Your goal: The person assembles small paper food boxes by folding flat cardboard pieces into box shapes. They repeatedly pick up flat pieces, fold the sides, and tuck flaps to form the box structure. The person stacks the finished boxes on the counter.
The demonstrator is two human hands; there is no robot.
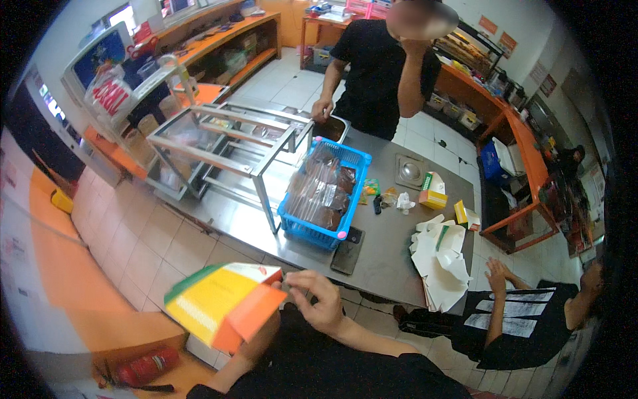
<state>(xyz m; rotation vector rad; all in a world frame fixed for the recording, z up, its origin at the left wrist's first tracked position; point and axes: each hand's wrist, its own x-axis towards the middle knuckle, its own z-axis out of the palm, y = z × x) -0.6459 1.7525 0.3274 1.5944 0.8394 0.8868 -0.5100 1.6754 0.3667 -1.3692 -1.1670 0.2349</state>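
Observation:
A cardboard food box [219, 296] in yellow, orange, green and white is up in front of my body, off the table. My left hand [264, 334] supports it from behind and below; the box hides most of its fingers. At the box's right edge is my right hand [319, 302], fingers bent and the tips close together by the white flap. Something small and greyish shows at those tips, too small to name. On the steel table [385, 259] beyond stands a blue plastic basket [359, 199] with clear bags of brown contents.
A metal rack frame [256, 166] stands left of the basket, a dark phone-like slab [347, 251] before it. White flattened cartons [438, 266] and small yellow boxes [433, 199] lie at right. One person [379, 73] stands across the table, another [518, 319] at right. A fire extinguisher [149, 366] is lower left.

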